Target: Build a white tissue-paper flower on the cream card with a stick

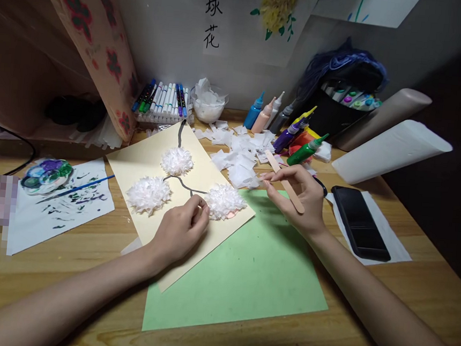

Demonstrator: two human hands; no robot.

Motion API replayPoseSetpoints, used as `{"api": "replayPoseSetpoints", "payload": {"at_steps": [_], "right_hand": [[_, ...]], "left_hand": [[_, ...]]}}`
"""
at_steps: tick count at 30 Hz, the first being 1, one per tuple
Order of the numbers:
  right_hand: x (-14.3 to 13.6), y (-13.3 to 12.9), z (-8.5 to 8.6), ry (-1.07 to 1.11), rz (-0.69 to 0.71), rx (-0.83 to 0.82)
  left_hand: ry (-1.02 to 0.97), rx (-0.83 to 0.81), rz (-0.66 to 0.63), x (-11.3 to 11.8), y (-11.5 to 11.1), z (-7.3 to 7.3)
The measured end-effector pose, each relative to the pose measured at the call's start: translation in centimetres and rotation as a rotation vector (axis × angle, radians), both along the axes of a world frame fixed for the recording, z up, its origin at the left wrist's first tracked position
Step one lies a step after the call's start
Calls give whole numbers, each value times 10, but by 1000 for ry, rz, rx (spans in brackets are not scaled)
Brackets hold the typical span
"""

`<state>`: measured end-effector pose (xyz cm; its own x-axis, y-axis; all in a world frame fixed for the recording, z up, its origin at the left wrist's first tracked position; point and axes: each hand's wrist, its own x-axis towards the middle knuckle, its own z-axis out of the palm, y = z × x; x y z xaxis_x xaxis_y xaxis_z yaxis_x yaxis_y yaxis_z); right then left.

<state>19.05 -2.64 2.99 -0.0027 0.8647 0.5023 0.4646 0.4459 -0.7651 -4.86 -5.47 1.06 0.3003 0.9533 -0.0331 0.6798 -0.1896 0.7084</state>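
Observation:
My right hand [302, 194] is raised over the green sheet [241, 276], a wooden craft stick [284, 182] held slanting across its fingers. Its thumb and index finger come together by the scraps of white tissue paper [241, 168]; whether a scrap is pinched there is hard to see. On the cream sheet [173, 273] rests my left hand [181, 228], fingers curled and closed beside the right-hand white tissue flower [226, 200]; anything inside them is hidden. Two more white tissue flowers, an upper one [177, 161] and a left one [148, 194], sit along a dark painted stem [185, 183].
Several paint bottles [255, 110] stand behind the scraps, near a bowl of tissue [209, 104] and a rack of markers [164, 100]. A black phone [360, 222] lies at right. At left are a paint palette [48, 176] and a blue brush [78, 187].

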Motion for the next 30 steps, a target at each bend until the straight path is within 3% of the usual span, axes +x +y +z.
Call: {"api": "replayPoseSetpoints", "payload": {"at_steps": [6, 11, 16, 23, 26, 30], "right_hand": [[-4, -21, 3, 109, 226, -153], [-4, -24, -5, 80, 289, -244], [2, -18, -12, 2, 91, -230], [38, 4, -28, -328, -235, -76], [47, 9, -29, -174, -286, -64], [51, 15, -31, 171, -217, -118]], "left_hand": [[-6, 5, -5, 1, 1, 0], [1, 17, -3, 0, 0, -1], [5, 28, -23, -2, -1, -3], [10, 38, -24, -1, 0, -3], [21, 49, -21, -1, 0, -3], [26, 51, -23, 0, 1, -4]]}}
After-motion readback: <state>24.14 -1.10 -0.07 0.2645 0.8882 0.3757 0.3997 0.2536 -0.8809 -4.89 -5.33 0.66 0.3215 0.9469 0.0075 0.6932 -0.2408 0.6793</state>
